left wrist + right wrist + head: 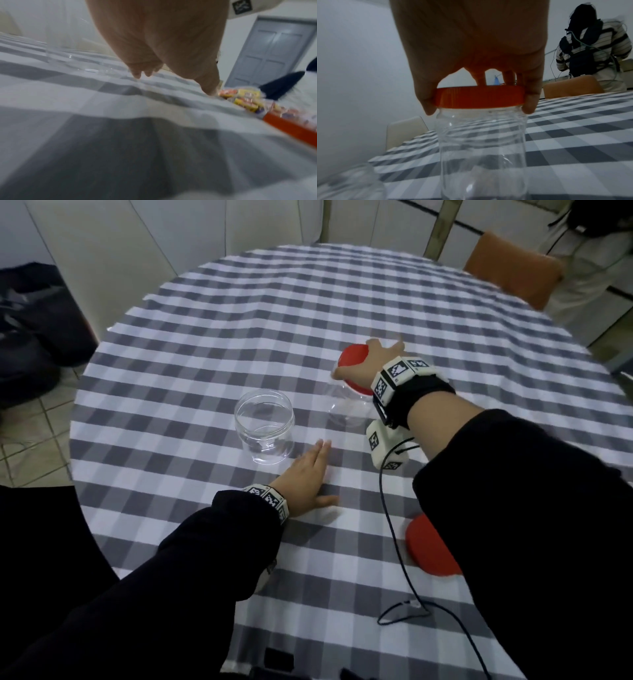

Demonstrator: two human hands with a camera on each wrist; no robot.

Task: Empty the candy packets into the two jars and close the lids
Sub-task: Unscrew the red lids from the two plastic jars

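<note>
The person's right hand [471, 54] is clamping the red lid [479, 98] of the farther jar [482, 148], thumb on one side of the rim and fingers on the other. That jar is standing upright on the checked bench [239, 320], and it is looking empty. I judge the step in hand to be opening this second jar, since nothing has been poured yet.

The left hand [305, 479] is lying flat on the cloth, fingers straight and holding nothing, just beside the nearer jar [264, 430]. That one is already standing open and empty. Its lid, I would guess, is the second red lid [430, 547] lying near the bench edge, half hidden under the right sleeve.

The candy packets [243, 98] are showing only in the left wrist view, blurred, lying on the cloth just beyond the left thumb; the head view is hiding them behind the right arm.

The next move is calling for a twist and a lift of the lid. The empty jar is likely to turn with it, so the left hand may be needed to steady the body.
</note>
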